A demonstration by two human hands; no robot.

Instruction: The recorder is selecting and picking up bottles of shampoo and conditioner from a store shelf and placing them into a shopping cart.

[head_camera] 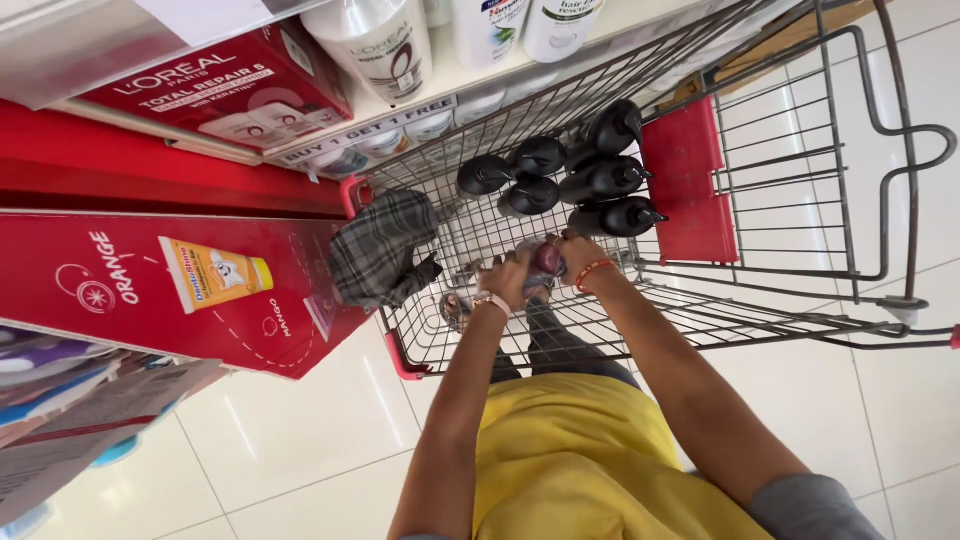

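Both of my hands reach into a wire shopping cart [800, 200]. My left hand [505, 282], with a pale band on its wrist, and my right hand [578, 252], with an orange band, are closed together around a small dark maroon item [547, 259]. What the item is stays unclear. Just beyond my hands, several black pump bottles [600, 180] lie on the cart's floor. A grey plaid cloth [383, 250] hangs at the cart's near left corner.
A red shelf unit [150, 290] with a tube picture stands left of the cart. Above it a shelf carries white bottles [375, 45] and a red box [220, 90]. The cart's red flap [688, 180] and handle [915, 150] are on the right. The floor is white tile [300, 440].
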